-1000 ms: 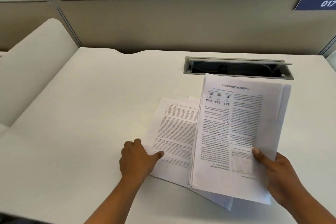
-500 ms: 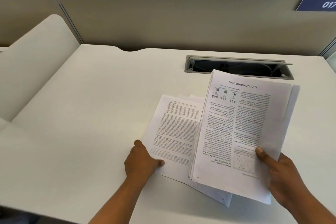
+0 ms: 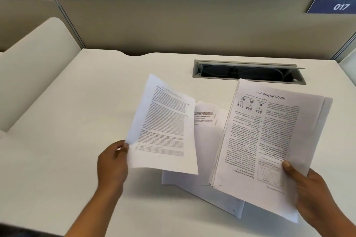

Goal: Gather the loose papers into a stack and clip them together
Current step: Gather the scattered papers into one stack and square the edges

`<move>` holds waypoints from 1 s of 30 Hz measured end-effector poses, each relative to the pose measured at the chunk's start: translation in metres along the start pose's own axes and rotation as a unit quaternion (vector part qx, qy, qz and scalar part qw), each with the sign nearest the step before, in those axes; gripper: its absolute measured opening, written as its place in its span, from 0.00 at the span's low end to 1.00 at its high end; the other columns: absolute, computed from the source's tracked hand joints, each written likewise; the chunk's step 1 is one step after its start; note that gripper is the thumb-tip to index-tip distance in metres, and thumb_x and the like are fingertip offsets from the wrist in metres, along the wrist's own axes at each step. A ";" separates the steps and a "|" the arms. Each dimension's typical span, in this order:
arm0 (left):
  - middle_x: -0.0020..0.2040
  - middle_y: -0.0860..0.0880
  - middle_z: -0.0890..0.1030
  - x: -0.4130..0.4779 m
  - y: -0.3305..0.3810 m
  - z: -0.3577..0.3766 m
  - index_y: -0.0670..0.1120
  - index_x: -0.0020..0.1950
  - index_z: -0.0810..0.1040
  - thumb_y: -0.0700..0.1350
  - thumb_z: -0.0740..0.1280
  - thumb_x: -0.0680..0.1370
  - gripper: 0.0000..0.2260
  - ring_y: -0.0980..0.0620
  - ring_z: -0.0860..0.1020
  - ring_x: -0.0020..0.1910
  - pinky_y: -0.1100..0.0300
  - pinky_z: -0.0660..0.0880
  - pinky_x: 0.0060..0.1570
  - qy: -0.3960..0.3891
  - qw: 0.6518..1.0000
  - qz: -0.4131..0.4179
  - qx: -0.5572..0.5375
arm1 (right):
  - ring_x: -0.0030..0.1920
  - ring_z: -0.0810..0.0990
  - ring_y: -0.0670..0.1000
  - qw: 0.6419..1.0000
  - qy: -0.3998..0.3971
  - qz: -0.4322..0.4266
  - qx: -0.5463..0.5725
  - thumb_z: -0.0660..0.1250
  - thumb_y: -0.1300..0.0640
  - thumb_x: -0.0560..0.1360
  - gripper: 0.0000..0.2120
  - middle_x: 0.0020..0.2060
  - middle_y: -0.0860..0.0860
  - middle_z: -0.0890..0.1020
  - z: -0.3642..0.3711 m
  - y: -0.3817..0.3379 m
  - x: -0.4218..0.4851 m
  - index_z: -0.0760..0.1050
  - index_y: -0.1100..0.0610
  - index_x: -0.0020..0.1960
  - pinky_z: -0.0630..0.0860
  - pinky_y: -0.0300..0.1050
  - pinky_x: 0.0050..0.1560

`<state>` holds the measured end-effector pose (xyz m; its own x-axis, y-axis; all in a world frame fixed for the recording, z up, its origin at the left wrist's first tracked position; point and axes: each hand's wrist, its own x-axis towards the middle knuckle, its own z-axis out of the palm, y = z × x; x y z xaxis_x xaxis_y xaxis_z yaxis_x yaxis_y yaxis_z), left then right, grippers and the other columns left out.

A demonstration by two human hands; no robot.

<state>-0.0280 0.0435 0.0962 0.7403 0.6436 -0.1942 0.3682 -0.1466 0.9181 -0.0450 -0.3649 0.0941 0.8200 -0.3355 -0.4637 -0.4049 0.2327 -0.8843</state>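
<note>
My right hand [image 3: 308,183] grips a stack of printed pages [image 3: 269,136] by its near right corner, thumb on top, and holds it tilted above the desk. My left hand [image 3: 113,161] pinches a single printed sheet [image 3: 165,127] at its near left edge and has it lifted off the desk, curling in the air. Between the two lie more loose sheets [image 3: 206,121] flat on the white desk [image 3: 77,179], partly hidden under the held papers. No clip is in view.
An open cable slot [image 3: 248,72] with a grey rim is sunk into the desk just beyond the papers. A beige partition wall [image 3: 173,25] closes the back, with a blue 017 label [image 3: 333,6]. A rounded white side panel [image 3: 36,67] stands at the left.
My left hand, which pressed a sheet flat on the desk, has pinched it and lifted it up and left. This uncovers more sheets beneath. The right hand's stack stays roughly in place.
</note>
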 end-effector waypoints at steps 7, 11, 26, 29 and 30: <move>0.45 0.52 0.84 -0.009 0.034 -0.027 0.51 0.47 0.82 0.40 0.67 0.81 0.08 0.53 0.81 0.42 0.59 0.80 0.38 -0.009 0.984 -0.057 -0.170 | 0.47 0.84 0.60 0.999 0.005 0.015 -0.029 0.73 0.51 0.67 0.18 0.43 0.51 0.88 0.005 0.006 -0.005 0.79 0.58 0.54 0.78 0.50 0.49; 0.41 0.53 0.86 -0.031 0.048 -0.022 0.49 0.48 0.82 0.40 0.68 0.80 0.06 0.54 0.81 0.39 0.59 0.78 0.34 -0.052 0.976 -0.056 -0.205 | 0.45 0.84 0.62 0.998 0.001 0.017 -0.056 0.71 0.54 0.72 0.17 0.41 0.54 0.88 0.017 0.010 -0.008 0.78 0.62 0.56 0.78 0.51 0.47; 0.28 0.50 0.83 -0.107 0.043 0.032 0.43 0.48 0.83 0.40 0.68 0.80 0.04 0.59 0.73 0.22 0.66 0.66 0.20 -0.142 0.976 -0.048 -0.159 | 0.40 0.87 0.61 0.984 -0.105 0.004 -0.141 0.67 0.68 0.76 0.06 0.41 0.60 0.88 0.058 -0.008 -0.031 0.82 0.63 0.49 0.83 0.53 0.40; 0.32 0.50 0.86 -0.112 0.043 0.034 0.43 0.47 0.83 0.40 0.69 0.80 0.05 0.60 0.76 0.25 0.68 0.67 0.21 -0.164 0.975 -0.057 -0.141 | 0.38 0.87 0.59 0.986 -0.107 0.007 -0.128 0.64 0.68 0.77 0.07 0.41 0.61 0.87 0.059 -0.012 -0.034 0.82 0.64 0.48 0.82 0.51 0.38; 0.34 0.49 0.87 -0.113 0.042 0.035 0.44 0.46 0.84 0.40 0.69 0.80 0.05 0.59 0.77 0.26 0.68 0.68 0.23 -0.168 0.975 -0.060 -0.134 | 0.39 0.87 0.60 0.986 -0.107 0.006 -0.130 0.65 0.68 0.77 0.07 0.41 0.62 0.87 0.059 -0.013 -0.034 0.82 0.65 0.48 0.82 0.54 0.41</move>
<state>-0.0765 -0.0614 0.1450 0.8602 0.3545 -0.3665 0.3366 0.1453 0.9304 -0.0439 -0.3024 0.1245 0.8693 -0.1282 -0.4774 -0.4831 -0.0160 -0.8754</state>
